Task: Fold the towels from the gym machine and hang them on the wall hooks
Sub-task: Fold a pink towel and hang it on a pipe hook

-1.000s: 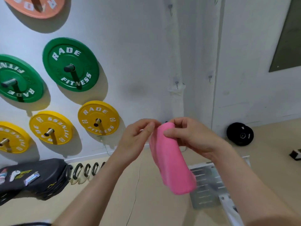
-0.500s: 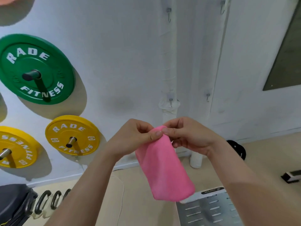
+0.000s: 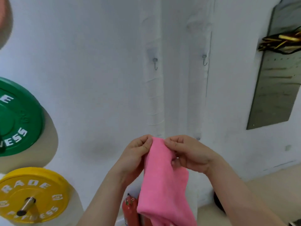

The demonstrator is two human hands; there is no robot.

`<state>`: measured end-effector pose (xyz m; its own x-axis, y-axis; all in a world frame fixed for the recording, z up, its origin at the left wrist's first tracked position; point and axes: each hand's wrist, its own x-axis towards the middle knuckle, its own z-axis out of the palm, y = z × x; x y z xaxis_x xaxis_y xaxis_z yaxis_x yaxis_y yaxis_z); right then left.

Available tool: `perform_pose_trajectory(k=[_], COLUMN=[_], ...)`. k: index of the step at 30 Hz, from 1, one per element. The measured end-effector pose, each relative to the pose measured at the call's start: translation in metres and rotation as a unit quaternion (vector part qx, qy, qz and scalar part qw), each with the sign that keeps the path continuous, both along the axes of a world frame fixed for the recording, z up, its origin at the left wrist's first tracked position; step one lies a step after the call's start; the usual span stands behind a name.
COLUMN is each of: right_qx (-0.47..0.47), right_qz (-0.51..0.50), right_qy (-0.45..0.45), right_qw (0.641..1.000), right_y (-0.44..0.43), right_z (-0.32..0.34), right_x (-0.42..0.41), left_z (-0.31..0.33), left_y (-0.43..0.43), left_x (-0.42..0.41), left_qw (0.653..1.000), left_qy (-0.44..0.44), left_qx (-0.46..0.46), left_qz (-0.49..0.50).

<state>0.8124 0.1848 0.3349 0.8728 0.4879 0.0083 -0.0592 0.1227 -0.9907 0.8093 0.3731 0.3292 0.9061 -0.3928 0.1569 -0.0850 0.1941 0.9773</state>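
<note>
A folded pink towel (image 3: 162,190) hangs down in front of me, narrow at its top. My left hand (image 3: 136,154) pinches the top edge from the left, and my right hand (image 3: 187,152) pinches it from the right. Both hands are held up close to the white wall. Two small metal hooks are fixed to the wall above the hands: a left hook (image 3: 155,63) and a right hook (image 3: 204,60). Both hooks are bare. The towel's top sits well below them.
Green weight plate (image 3: 17,118) and yellow weight plate (image 3: 32,194) hang on pegs at the left wall. A red fire extinguisher (image 3: 130,209) stands on the floor behind the towel. A grey metal panel (image 3: 275,82) with dark cords hangs at the right.
The view has tilted upward and moved closer to the wall, bringing the upper pair of hooks into sight. Both hands have kept their pinch on the towel's top.
</note>
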Motion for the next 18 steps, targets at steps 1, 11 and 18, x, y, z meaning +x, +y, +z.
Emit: perform_pose_trajectory(k=[1, 11, 18], right_qx=[-0.008, 0.044, 0.102], right_qz=[0.005, -0.010, -0.048], right_qy=[-0.005, -0.071, -0.090], right_qw=[1.000, 0.996, 0.990], right_y=[-0.008, -0.057, -0.040], right_z=[0.004, 0.072, 0.138], right_x=[0.012, 0.130, 0.230], left_z=[0.006, 0.090, 0.148], left_y=[-0.007, -0.062, -0.063], left_x=[0.011, 0.110, 0.218], left_qw=[1.000, 0.985, 0.977], left_qy=[-0.004, -0.077, -0.146], left_qx=[0.004, 0.134, 0.079], left_qz=[0.006, 0.077, 0.132])
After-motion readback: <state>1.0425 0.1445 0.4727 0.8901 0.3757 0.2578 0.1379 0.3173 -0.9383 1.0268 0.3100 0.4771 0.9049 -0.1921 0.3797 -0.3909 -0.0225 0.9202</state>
